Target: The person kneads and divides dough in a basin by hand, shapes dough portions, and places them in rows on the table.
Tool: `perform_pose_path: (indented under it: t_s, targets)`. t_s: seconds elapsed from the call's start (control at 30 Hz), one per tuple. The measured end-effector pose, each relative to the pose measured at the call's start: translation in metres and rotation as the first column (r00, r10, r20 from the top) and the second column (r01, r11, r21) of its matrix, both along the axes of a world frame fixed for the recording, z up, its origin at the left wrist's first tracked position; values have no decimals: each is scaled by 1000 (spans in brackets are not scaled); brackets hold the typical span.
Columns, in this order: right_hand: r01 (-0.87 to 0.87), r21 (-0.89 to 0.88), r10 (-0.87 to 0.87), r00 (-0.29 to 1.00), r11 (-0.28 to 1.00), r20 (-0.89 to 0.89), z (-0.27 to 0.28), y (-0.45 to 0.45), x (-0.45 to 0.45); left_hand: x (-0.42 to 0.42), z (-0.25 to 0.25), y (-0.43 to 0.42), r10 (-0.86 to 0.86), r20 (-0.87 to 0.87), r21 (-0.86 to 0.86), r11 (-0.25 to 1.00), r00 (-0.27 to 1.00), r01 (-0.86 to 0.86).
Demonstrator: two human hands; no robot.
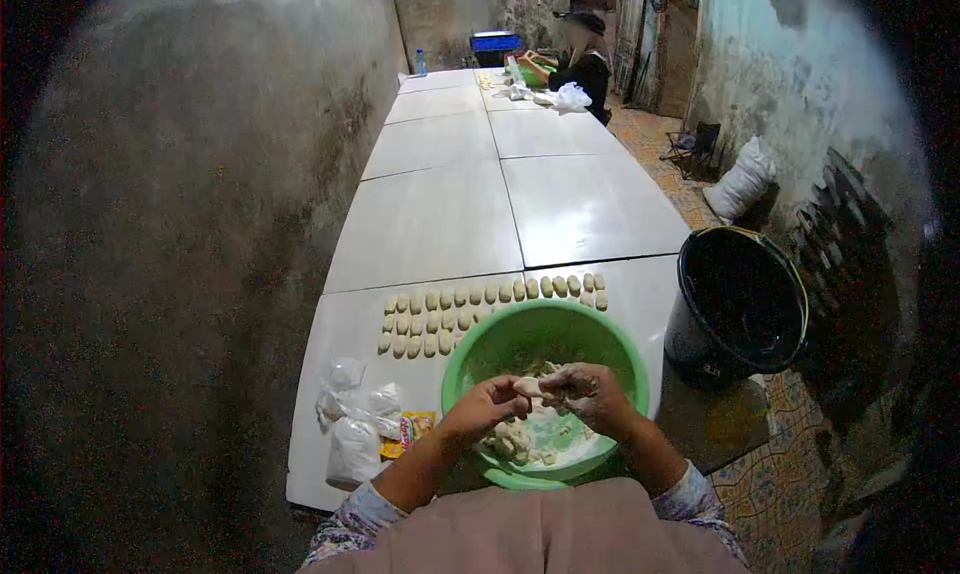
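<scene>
A small pale piece of dough [529, 386] is held just above the green bowl [540, 324], right of centre in the lower half of the frame. The left grip [485, 408] has it pinched between thumb and fingers, and the right grip [592, 394] grasps its other end with bent, floury fingertips (how hard either presses, I cannot tell). Below them, loose dough [512, 440] lies crumbly in the bowl, mostly towards its lower left.

Behind the bowl, shaped pieces [490, 294] lie in rows across the white desk [420, 229], some partly hidden by the rim. The likeliest trouble, I judge, is the piece cracking or splitting, as the dough looks dry and two-handed pressure could pull it apart. If it slips, it should drop back into the bowl. The nearest rows are more exposed: a nudge of the bowl could squash or push them together, since they sit close beside its far left rim.

At lower left, the plastic bags [354, 452] and yellow packet [405, 434] lie near the left forearm, where a careless elbow might drag them. The black bucket [690, 324] stands at right, apart from the bowl
</scene>
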State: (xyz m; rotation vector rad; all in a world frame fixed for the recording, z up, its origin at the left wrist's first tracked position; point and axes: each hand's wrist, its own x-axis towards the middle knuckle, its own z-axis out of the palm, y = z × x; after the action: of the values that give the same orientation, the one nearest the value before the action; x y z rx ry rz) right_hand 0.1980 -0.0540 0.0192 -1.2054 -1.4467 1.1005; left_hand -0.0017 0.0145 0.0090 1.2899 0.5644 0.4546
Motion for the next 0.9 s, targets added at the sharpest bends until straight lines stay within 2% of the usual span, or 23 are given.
perform_pose_path:
  t_s: [0.07,0.1,0.2,0.23,0.27,0.33,0.37,0.4,0.47,0.5,0.63,0.7,0.8,0.83,0.9]
  targets:
    - [-44,3,44,998,999,52,3,-2,-2,0,5,-2,42,-41,50,998,998,-40]
    - [-72,147,31,964,986,265,12,-3,-5,0,8,-2,88,-79,102,992,993,-79]
    - [-65,149,20,958,987,287,17,-4,-5,0,15,0,45,-178,79,996,983,-31]
    - [-65,228,18,979,972,201,12,-2,-5,0,13,-1,66,-104,42,997,992,-61]
    - [-65,229,18,979,971,202,14,-3,-5,0,15,-1,66,-103,43,997,992,-62]
    - [-17,183,-36,959,983,282,26,-4,-8,-1,19,-1,-5,-129,56,998,992,13]
    - [-69,256,-54,894,964,444,28,-2,-7,0,16,0,-18,-188,67,997,982,31]
    - [-68,255,-54,894,964,445,18,0,-4,1,13,0,-19,-187,66,997,982,32]
    - [-153,404,-83,856,902,511,-11,7,3,1,5,1,-2,-100,24,1000,995,5]
    - [-122,289,-40,866,950,499,1,3,1,0,-3,2,-6,-36,-6,1000,999,6]
    - [-84,182,-31,833,980,552,25,-4,-4,-1,8,-1,-27,4,-133,991,1000,27]
    - [-70,195,-14,916,978,400,32,-5,-6,-4,2,3,-176,116,-197,961,978,196]
    - [-83,273,-4,952,958,305,41,-6,-15,-5,3,1,-241,23,-123,962,970,242]
    - [-129,220,47,938,967,343,25,-5,-12,-6,3,3,-264,-52,-102,961,963,257]
    - [-183,257,71,918,949,391,21,-1,-5,-5,0,1,-231,-29,-143,964,973,224]
